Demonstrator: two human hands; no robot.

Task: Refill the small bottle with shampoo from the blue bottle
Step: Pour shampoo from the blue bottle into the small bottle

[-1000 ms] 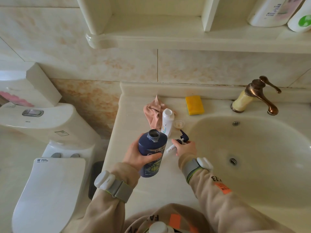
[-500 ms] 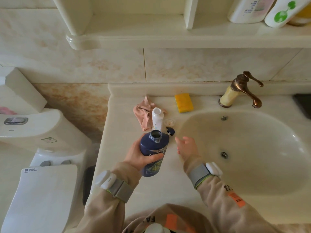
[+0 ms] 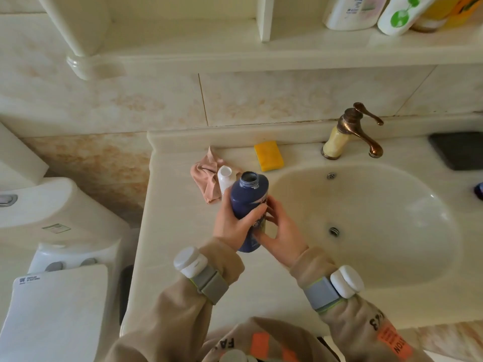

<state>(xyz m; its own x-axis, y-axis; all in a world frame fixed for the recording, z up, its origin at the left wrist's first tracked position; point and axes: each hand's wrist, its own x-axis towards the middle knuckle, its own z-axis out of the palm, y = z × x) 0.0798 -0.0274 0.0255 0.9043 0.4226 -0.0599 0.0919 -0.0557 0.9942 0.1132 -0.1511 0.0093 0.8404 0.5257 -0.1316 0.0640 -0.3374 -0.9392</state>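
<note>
The dark blue bottle [image 3: 247, 202] has no cap and its open neck points up and away from me. My left hand [image 3: 232, 223] wraps around its left side, and my right hand [image 3: 281, 235] holds its lower right side. Just behind it, partly hidden, the small white bottle [image 3: 225, 177] stands uncapped on the counter. The pump head and the small cap are hidden behind the blue bottle.
A pink cloth [image 3: 206, 176] lies behind the small bottle and a yellow sponge [image 3: 268, 155] by the back ledge. The sink basin [image 3: 379, 220] with a bronze tap [image 3: 352, 131] is to the right. A toilet [image 3: 52, 257] stands left of the counter edge. Bottles [image 3: 350, 11] sit on the shelf above.
My right hand set down the pump head, then came onto the blue bottle. The blue bottle has moved up and forward, next to the small bottle.
</note>
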